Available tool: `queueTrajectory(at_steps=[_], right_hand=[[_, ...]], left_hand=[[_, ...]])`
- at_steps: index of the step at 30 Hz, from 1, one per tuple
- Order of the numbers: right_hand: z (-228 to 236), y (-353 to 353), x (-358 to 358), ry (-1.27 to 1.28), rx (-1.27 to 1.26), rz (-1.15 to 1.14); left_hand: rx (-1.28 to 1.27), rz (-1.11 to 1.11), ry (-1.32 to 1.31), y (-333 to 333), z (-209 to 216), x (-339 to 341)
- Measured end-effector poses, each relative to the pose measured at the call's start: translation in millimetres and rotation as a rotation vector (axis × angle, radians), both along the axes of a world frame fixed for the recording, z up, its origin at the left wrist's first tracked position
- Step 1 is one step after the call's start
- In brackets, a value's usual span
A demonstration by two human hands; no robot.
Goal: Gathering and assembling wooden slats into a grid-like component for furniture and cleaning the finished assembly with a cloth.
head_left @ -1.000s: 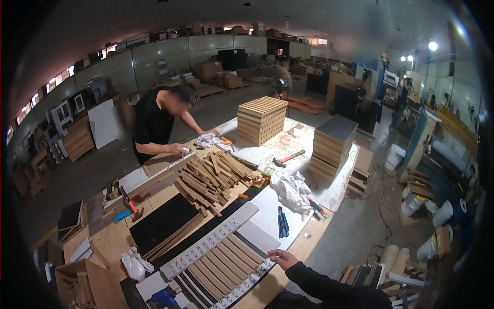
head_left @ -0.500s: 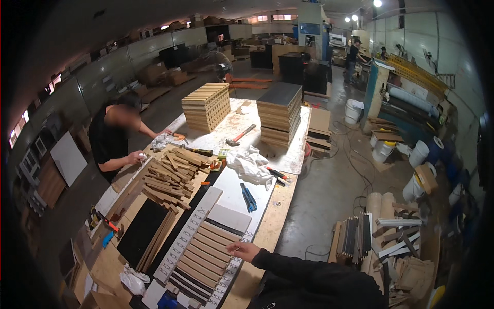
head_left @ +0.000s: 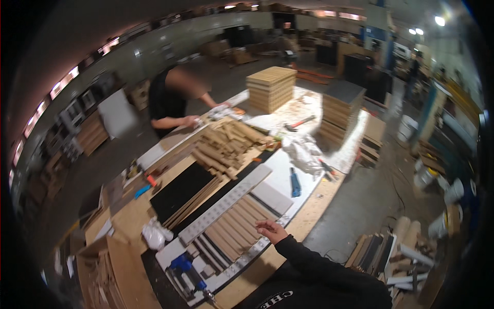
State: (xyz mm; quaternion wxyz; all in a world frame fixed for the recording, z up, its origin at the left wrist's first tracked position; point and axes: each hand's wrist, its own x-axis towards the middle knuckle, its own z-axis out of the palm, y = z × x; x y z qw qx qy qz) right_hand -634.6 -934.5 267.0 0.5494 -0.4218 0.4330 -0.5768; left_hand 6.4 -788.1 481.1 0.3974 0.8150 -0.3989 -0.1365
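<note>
My right hand (head_left: 271,230) hovers at the right ends of a row of light wooden slats (head_left: 234,226), its fingers loosely stretched out and holding nothing I can see. The slats lie side by side between two white strips marked with black patterns; the left marked strip (head_left: 226,203) shows best. Dark strips (head_left: 215,252) continue the row at its near end, and a pale flat panel (head_left: 271,197) lies at its far end. A blue air nailer-like tool (head_left: 181,263) rests at the near end. My left hand is out of view.
A heap of wood strips (head_left: 226,147) and a black panel (head_left: 180,190) lie left of the slats. Beyond are a blue utility knife (head_left: 295,183), white cloth (head_left: 301,152), a hammer (head_left: 299,123) and two board stacks (head_left: 270,90). A co-worker (head_left: 170,100) leans over the left side.
The view has swung left, so the table appears farther right. More of the blue tool and a cardboard box of strips now show at the near end. My right hand stays beside the slats.
</note>
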Motion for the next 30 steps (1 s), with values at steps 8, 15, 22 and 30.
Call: queueTrajectory(at_steps=[8, 15, 22, 30], right_hand=[[19.5, -14.6, 41.7, -0.059, -0.128, 0.243], [78.0, -23.7, 90.9, -0.254, -0.21, 0.534], [112.9, 17.7, 143.9, -0.36, 0.173, 1.105], [0.3, 64.7, 62.2, 0.017, 0.344, 0.89]], left_hand=[[0.003, -0.013, -0.02, 48.9, -19.0, -51.4], [-0.054, -0.343, 0.561, -51.3, -97.8, -107.6], [-0.034, -0.669, 1.118, -99.8, -111.9, -223.0], [-0.183, -0.604, 1.406, -91.5, -187.5, -432.7]])
